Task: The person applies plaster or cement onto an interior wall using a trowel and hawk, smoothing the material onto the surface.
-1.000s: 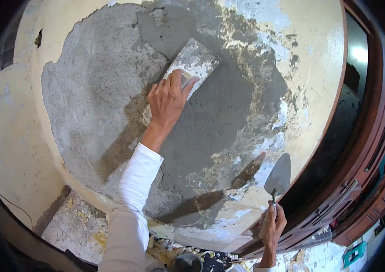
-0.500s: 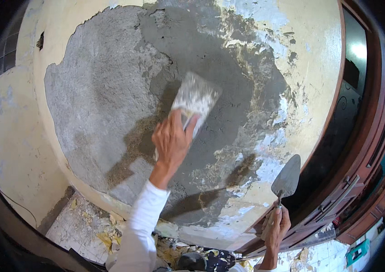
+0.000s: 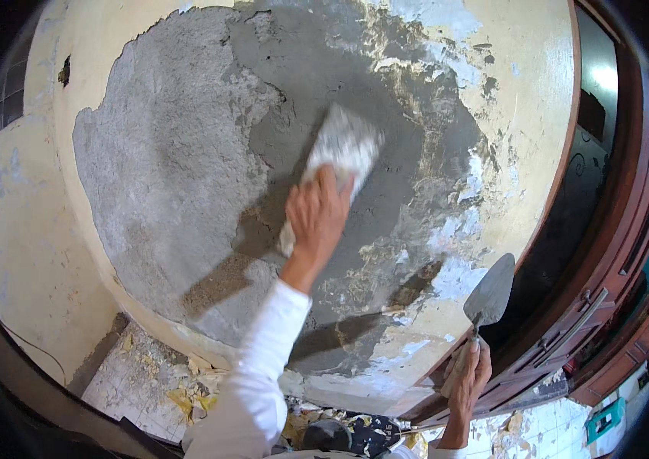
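My left hand (image 3: 317, 218) is closed around the grip of a plastering float (image 3: 347, 141), a pale, mortar-smeared rectangular board. Its flat face lies against a patch of dark, damp-looking plaster (image 3: 294, 57) on the wall, tilted with its top to the right. To the left of that patch spreads rougher, lighter grey render (image 3: 171, 145). Lower right, my right hand (image 3: 468, 382) grips a pointed trowel (image 3: 490, 292) by its handle, blade upward and away from the plaster. Some grey mortar coats the blade near its neck.
Peeling cream paint (image 3: 535, 115) surrounds the plaster. A brown wooden door (image 3: 569, 329) with a long handle stands at the right. Broken paint and plaster bits (image 3: 148, 375) litter the tiled floor below, and a green object (image 3: 604, 421) lies lower right.
My left hand has slid the float up and to the right across the dark plaster. My right hand and the trowel have shifted only slightly to the right.
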Demonstrator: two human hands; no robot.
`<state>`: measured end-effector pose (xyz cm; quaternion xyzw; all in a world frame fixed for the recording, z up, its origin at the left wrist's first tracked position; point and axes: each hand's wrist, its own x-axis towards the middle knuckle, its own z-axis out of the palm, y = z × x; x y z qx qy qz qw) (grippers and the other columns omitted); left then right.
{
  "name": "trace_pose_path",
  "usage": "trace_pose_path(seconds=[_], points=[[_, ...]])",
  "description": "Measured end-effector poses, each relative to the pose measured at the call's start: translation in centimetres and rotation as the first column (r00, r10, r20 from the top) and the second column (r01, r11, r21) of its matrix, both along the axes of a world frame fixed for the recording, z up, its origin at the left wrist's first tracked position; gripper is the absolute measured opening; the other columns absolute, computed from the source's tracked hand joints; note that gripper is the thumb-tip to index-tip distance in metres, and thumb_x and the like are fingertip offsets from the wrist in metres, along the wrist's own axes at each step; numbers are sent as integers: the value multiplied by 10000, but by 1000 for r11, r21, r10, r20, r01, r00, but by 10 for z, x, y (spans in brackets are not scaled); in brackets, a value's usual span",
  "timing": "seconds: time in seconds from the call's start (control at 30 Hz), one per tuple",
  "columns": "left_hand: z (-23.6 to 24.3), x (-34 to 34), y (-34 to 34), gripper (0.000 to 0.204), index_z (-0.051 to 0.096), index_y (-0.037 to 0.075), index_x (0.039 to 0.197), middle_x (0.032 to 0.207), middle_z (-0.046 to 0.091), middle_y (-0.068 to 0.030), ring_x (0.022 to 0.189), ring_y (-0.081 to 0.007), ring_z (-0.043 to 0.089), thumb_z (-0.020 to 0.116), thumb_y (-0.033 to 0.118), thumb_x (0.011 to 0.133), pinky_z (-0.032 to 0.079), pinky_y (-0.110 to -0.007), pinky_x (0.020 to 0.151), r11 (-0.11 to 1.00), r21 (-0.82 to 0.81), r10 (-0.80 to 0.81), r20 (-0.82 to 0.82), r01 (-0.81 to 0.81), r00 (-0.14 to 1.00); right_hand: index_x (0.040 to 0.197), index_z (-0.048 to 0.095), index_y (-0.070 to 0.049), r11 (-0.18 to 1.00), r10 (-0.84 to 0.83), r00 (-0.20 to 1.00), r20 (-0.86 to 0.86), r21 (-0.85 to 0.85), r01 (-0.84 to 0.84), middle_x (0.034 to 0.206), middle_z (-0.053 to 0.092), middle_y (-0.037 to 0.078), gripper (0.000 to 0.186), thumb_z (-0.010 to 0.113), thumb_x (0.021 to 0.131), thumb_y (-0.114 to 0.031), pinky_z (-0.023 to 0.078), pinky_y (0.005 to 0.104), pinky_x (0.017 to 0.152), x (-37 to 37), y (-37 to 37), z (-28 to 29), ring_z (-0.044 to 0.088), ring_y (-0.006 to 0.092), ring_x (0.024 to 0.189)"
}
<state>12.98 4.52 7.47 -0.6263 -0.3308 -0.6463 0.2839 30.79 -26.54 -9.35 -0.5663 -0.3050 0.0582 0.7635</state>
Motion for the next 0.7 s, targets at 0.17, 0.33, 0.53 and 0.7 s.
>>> trace_pose_path(seconds=[0.17, 0.33, 0.53, 0.7], points=[[-156, -31, -54, 371, 647, 90, 1075, 761, 710, -124, 621, -305, 676, 748, 435, 983, 512, -437, 593, 907, -308, -322, -72, 286, 944, 1351, 619, 13, 993, 71, 983, 169, -107, -53, 816, 573, 15, 438, 528, 1135, -356, 445, 270, 619, -7, 13, 44, 553, 92, 726], [-243, -108, -98, 437, 682, 63, 1125, 821, 726, -189, 761, -414, 715, 778, 452, 952, 526, -494, 690, 546, -766, -113, 335, 340, 936, 1246, 650, 26, 971, 34, 769, 638, -203, 125, 771, 578, 94, 383, 526, 1136, -319, 451, 374, 631, -6, 65, 145, 530, 169, 690], [-291, -153, -103, 355, 688, 39, 1103, 846, 714, -191, 755, -389, 685, 750, 370, 988, 519, -470, 713, 595, -656, -96, 516, 464, 851, 1069, 661, 39, 963, -88, 500, 861, -55, 265, 747, 609, 211, 453, 536, 1125, -393, 465, 447, 654, 21, 137, 284, 556, 282, 648], [-298, -174, -115, 283, 657, -9, 1093, 793, 631, -91, 705, -190, 574, 709, 262, 1029, 491, -356, 677, 537, -597, -174, 613, 596, 771, 1033, 690, 24, 947, -120, 377, 918, -8, 321, 786, 670, 234, 498, 533, 1114, -441, 490, 470, 685, 28, 158, 338, 633, 347, 677]])
